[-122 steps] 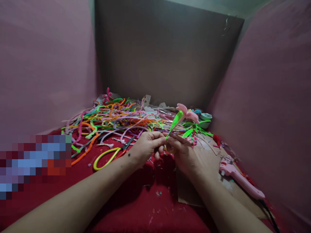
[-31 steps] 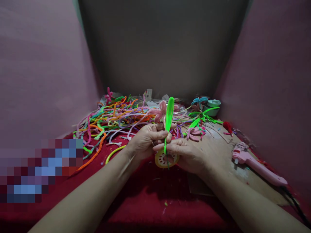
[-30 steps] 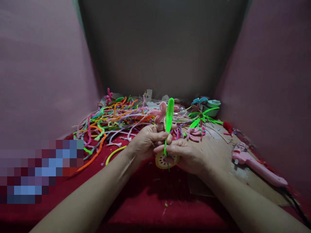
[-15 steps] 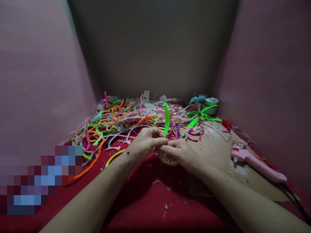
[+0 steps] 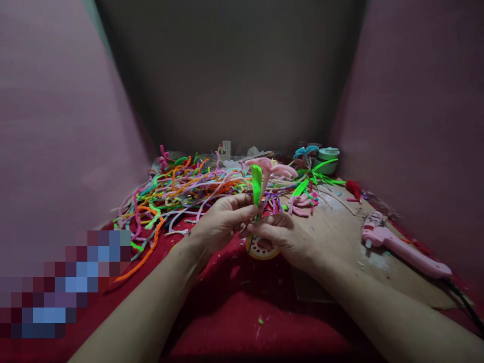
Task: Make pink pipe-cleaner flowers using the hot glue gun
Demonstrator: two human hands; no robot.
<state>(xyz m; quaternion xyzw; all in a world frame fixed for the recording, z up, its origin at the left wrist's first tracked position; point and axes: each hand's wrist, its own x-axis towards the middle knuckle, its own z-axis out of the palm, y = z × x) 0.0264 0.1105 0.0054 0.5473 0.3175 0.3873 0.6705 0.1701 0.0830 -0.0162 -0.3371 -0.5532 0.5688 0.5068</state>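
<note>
Both hands meet at the middle, over the red cloth. My left hand (image 5: 236, 214) is closed with thumb and fingers around the base of a green pipe-cleaner leaf (image 5: 256, 184). Just behind the leaf stands a pink pipe-cleaner flower (image 5: 272, 167), its pale stem running down between the two hands. My right hand (image 5: 282, 234) pinches low on the thin stems, right below the left fingers; the exact grip is partly hidden. Under the hands is a yellow-rimmed round spool (image 5: 260, 252) with holes, partly covered by the right hand.
A tangle of coloured pipe cleaners (image 5: 189, 189) spreads behind my left hand. On the right, a cardboard sheet (image 5: 333, 242) bears a pink hot glue gun (image 5: 404, 247) with a black cord. Green leaves (image 5: 319, 174) and a teal container (image 5: 328, 159) are at the back right.
The pink flower has risen from behind my hands and now stands upright beside the leaf. My left hand has turned slightly, and the leaf shows shorter.
</note>
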